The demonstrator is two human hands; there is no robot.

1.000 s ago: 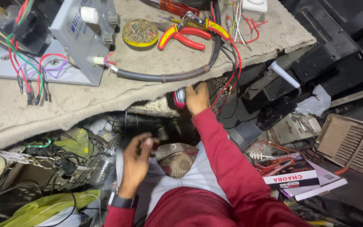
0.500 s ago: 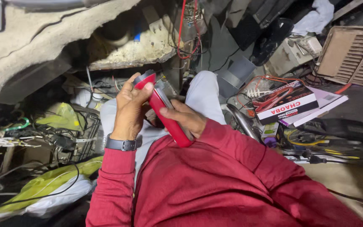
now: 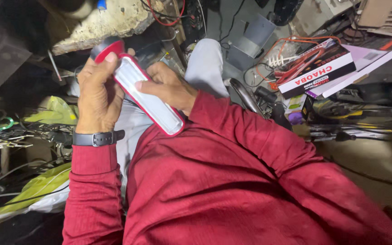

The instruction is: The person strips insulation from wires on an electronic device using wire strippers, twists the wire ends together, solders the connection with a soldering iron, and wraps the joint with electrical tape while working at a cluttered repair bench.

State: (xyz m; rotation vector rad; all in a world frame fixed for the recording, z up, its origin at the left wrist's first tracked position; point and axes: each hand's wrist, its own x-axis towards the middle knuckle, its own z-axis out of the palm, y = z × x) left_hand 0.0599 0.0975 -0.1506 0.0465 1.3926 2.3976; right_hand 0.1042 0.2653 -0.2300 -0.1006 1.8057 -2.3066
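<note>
I hold a long red torch with a white light panel (image 3: 148,97) in both hands, in front of my chest. My left hand (image 3: 97,95) wraps around its round head end, fingers curled over the top. My right hand (image 3: 169,88) grips its middle from the right, thumb lying on the white panel. A dark watch (image 3: 97,138) sits on my left wrist. My red sleeves and shirt fill the lower part of the view, and my grey-trousered knee (image 3: 207,63) shows beyond the torch.
A worn bench edge (image 3: 114,20) with red wires hangs over at the top. A red and white box (image 3: 318,70) lies on papers at the right. Yellow-green plastic bags (image 3: 46,115) and tangled wires clutter the left. Metal parts (image 3: 250,38) lie beyond my knee.
My right hand took the torch down from under the bench edge to my chest. My left hand joined it on the head end. The view swung down and closer.
</note>
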